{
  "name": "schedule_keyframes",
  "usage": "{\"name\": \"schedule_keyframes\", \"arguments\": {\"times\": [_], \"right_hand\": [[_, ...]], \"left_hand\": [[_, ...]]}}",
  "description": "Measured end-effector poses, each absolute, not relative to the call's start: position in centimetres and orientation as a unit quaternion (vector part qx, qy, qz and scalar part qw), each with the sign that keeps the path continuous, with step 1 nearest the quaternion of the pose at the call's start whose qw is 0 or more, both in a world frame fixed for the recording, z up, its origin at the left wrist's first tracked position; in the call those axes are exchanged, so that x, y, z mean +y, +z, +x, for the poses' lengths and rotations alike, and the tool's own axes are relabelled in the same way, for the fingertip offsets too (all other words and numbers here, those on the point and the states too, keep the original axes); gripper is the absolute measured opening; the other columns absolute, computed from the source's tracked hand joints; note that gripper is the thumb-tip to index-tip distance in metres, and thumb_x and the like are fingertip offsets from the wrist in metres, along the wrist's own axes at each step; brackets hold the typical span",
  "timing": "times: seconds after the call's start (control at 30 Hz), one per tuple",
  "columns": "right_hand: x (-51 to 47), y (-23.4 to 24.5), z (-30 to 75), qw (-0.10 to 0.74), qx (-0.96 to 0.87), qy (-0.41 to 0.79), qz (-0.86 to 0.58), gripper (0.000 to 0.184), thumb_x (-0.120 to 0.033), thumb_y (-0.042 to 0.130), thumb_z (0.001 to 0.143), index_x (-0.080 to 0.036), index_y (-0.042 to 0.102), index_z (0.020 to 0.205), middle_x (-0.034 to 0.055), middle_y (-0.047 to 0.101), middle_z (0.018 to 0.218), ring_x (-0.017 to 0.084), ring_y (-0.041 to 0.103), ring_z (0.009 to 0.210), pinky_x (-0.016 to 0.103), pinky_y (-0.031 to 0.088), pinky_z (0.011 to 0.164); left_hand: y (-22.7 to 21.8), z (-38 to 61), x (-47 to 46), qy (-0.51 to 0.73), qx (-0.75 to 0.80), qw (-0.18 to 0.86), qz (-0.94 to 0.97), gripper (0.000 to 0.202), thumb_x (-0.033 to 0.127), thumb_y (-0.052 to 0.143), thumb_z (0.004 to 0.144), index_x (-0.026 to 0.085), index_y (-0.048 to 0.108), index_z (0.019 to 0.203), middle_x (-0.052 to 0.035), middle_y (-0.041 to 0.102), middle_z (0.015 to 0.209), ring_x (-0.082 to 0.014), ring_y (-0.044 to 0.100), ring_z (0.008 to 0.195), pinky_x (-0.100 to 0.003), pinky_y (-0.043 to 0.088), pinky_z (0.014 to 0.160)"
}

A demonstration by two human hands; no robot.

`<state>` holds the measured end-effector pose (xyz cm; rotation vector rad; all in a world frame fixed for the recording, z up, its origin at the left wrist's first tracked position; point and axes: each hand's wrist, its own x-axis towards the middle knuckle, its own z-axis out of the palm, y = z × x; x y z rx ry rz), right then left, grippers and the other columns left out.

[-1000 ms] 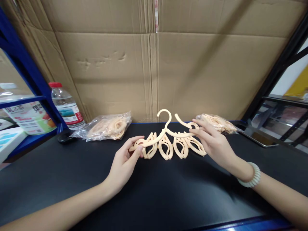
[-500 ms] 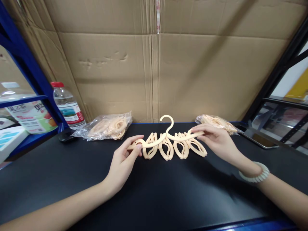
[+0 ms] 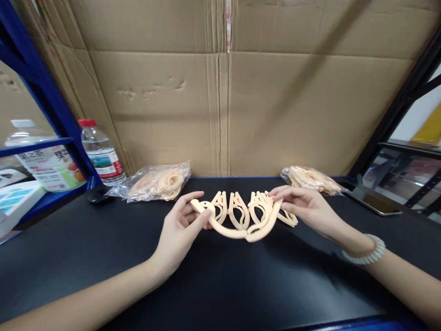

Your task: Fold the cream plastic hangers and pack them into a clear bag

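Between my two hands is a cream folding clothes hanger (image 3: pixel 229 232), bent at its middle joint so both arms slope up to their ends. My left hand (image 3: pixel 182 225) pinches the left arm's end between thumb and fingers. At the other end, my right hand (image 3: pixel 305 207) grips the right arm's tip. The hanger's hook cannot be made out. Behind it, several folded hangers (image 3: pixel 237 209) of the same kind stand in a row on the black table (image 3: pixel 220 285), partly covered by the held one and by my right fingers.
A clear bag of hangers (image 3: pixel 155 181) lies at the back left, another bag (image 3: pixel 310 179) at the back right. Left stand a red-capped water bottle (image 3: pixel 103 156), a dark mouse-like object (image 3: pixel 99 194) and a blue rack post (image 3: pixel 44 92). A phone (image 3: pixel 374 202) lies right. Cardboard (image 3: pixel 275 115) walls the back.
The hanger's middle has dropped from arched with its hook upright to a downward bend. Its arms now angle up, and its ends have come slightly closer together. Both hands keep their hold.
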<state>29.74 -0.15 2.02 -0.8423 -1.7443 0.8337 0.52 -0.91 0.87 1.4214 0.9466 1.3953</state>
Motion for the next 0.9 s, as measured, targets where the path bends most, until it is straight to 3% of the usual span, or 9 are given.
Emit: {"name": "schedule_keyframes", "arguments": {"times": [0.17,0.27,0.43,0.53,0.63,0.9], "right_hand": [[-1.6,1.0,26.9,0.514,-0.672,0.431,-0.313,0.032,-0.026,0.071,0.082,-0.023,0.058,0.111,0.0076,0.063,0.109,0.017,0.067,0.088,0.032,0.059,0.078],[-2.4,0.7,25.9,0.515,-0.656,0.459,-0.306,0.033,-0.025,0.075,0.079,-0.023,0.053,0.103,0.0033,0.059,0.102,0.013,0.066,0.079,0.028,0.058,0.072],[-3.6,1.0,25.3,0.393,-0.715,0.501,-0.289,0.011,-0.028,0.066,0.087,-0.019,0.063,0.093,0.0029,0.061,0.092,0.015,0.065,0.087,0.030,0.055,0.082],[-4.2,1.2,25.1,0.334,-0.746,0.512,-0.265,0.020,-0.028,0.057,0.093,-0.021,0.066,0.109,0.0048,0.062,0.097,0.016,0.065,0.091,0.033,0.054,0.086],[-4.4,1.3,25.1,0.315,-0.752,0.516,-0.262,0.033,-0.029,0.055,0.095,-0.025,0.058,0.127,0.0055,0.062,0.102,0.017,0.064,0.097,0.038,0.053,0.091],[-4.7,1.5,25.0,0.308,-0.759,0.505,-0.272,0.041,-0.022,0.059,0.091,-0.028,0.055,0.131,0.0064,0.061,0.116,0.018,0.062,0.106,0.040,0.049,0.099]], "left_hand": [[1.0,1.4,-2.2,0.501,0.373,0.501,0.599,0.049,0.034,0.074,0.076,0.017,0.054,0.117,-0.0003,0.060,0.075,-0.0171,0.062,0.071,-0.026,0.056,0.060],[0.7,1.8,-2.7,0.478,0.362,0.523,0.606,0.048,0.034,0.074,0.076,0.017,0.053,0.117,-0.0009,0.060,0.076,-0.0182,0.063,0.072,-0.027,0.058,0.058],[0.4,2.2,-2.9,0.476,0.363,0.530,0.601,0.049,0.034,0.073,0.078,0.018,0.051,0.119,-0.0011,0.060,0.076,-0.0191,0.064,0.073,-0.029,0.060,0.058],[0.3,2.2,-2.8,0.482,0.360,0.518,0.608,0.048,0.033,0.073,0.079,0.018,0.051,0.120,-0.0025,0.061,0.080,-0.0192,0.062,0.077,-0.029,0.060,0.059],[0.2,2.1,-2.8,0.489,0.348,0.510,0.616,0.046,0.032,0.072,0.079,0.019,0.051,0.119,-0.0040,0.062,0.086,-0.0204,0.061,0.083,-0.029,0.060,0.060],[0.4,1.8,-3.0,0.490,0.359,0.437,0.663,0.036,0.027,0.066,0.085,0.025,0.055,0.119,-0.0008,0.062,0.088,-0.0166,0.060,0.089,-0.022,0.055,0.072]]}}
